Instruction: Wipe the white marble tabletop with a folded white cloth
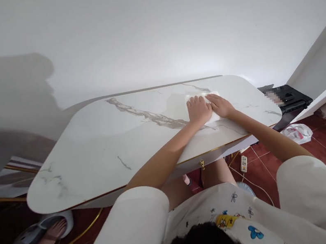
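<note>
A white cloth (pixel 215 118), possibly a paper wipe, lies spread on the marble-patterned tabletop (pixel 99 149), right of its middle. My left hand (pixel 199 109) presses down on the cloth, its fingers bent over it and closed on it. Beside it, my right hand (pixel 220 105) rests with fingers stretched out flat across the cloth's right part. Its fingertips meet the left hand near the thumb. Most of the cloth is hidden under both hands; only its edges show.
A pale wall (pixel 147 28) stands behind the table. At the right are a black stand (pixel 294 96), a plastic bag (pixel 298 132) and a power strip (pixel 243 163) with a cord on the red tile floor. A small brass knob (pixel 202 164) sticks out under the front edge. Another person's foot (pixel 57 229) shows lower left.
</note>
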A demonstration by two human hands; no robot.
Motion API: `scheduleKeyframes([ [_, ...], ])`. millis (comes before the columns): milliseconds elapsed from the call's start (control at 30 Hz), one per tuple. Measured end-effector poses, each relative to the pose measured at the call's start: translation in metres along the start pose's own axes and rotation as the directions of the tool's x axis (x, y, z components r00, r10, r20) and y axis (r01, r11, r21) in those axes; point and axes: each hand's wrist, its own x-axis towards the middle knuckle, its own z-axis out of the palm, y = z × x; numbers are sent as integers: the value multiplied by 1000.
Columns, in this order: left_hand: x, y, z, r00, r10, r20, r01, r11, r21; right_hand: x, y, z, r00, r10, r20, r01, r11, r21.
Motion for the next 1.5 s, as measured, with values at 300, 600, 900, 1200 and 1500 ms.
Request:
scheduleKeyframes([
  [300, -48, 6, -20, 999, 17, 47, -19, 999, 38, -43, -29, -5, 999, -48, 6, 48, 998, -39],
  [600, -85, 20, -28, 995, 70, 67, -75, 995, 71, -85, -42, -14, 997, -76, -17, 75, 995, -68],
  [900, -76, 52, -16, 990, 126, 68, -127, 992, 9, -102, -8, -31, 998, -43, -47, 41, 999, -36],
  [1200, -12, 44, 9, 994, 103, 45, -102, 995, -21, -47, 33, -21, 998, 26, -53, -26, 1000, 2],
  [1500, 55, 15, 26, 1000, 0, -17, -1, 1000, -30, 38, 57, -2, 1000, 13, -26, -12, 998, 54],
])
